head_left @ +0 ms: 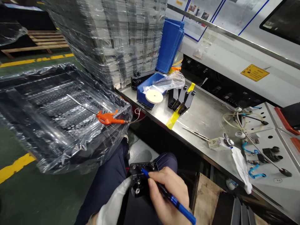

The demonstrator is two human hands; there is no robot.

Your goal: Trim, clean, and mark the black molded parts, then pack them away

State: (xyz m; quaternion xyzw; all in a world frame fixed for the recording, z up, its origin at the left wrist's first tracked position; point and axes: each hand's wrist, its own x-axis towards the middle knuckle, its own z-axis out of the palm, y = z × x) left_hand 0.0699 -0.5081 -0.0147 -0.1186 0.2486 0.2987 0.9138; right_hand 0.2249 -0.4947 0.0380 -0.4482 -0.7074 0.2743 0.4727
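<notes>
My left hand [114, 200], in a white glove, grips the left side of a black moulded part [137, 187] above my lap. The part has round bosses and a metal-looking insert; its lower body runs out of view. My bare right hand [170, 193] is closed around a blue-and-black marker pen [174, 200]. The pen's blue pointed end is at the upper face of the part; whether it touches cannot be made out. Some left fingers are hidden behind the part.
At left, a plastic-lined crate [58, 125] bears an orange air blow gun [109, 118]. The metal bench [203, 109] holds a blue bin [142, 97], a cream disc [154, 96], several black parts [186, 103] and tweezers [195, 133]. Wrapped trays [112, 37] stand behind. More black parts [236, 209] lie lower right.
</notes>
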